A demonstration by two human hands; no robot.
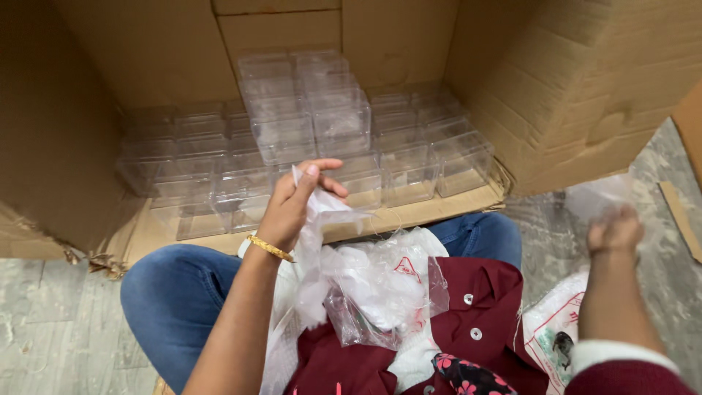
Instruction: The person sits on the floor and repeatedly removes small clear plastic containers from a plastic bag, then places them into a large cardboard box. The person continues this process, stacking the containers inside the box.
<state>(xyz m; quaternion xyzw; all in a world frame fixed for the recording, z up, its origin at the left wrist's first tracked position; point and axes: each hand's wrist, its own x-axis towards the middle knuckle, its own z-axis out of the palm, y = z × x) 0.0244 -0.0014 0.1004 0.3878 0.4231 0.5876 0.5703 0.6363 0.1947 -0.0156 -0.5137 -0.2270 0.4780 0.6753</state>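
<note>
A: Left hand [296, 197]?
B: Raised over the lap, fingers pinched shut on a thin white plastic wrapper [322, 212]. Gold bangle [269, 248] at the wrist.
A: And below that hand?
B: A heap of clear plastic bags [380, 292] with red print, lying on the lap just under and to the right of it, against a maroon shirt [490, 314] and blue jeans [175, 292].
A: Beyond the fingertips?
B: Stacks of clear plastic boxes [314, 124] inside a big cardboard carton [556, 80] lying open on its side, the nearest just past the fingers.
A: Right hand [616, 230]?
B: Well apart from the left, out to the side over the grey floor, blurred. Curled into a loose fist around something pale, filmy; cannot tell what, or whether truly gripped. White printed sack [552, 329] just beneath the forearm.
</note>
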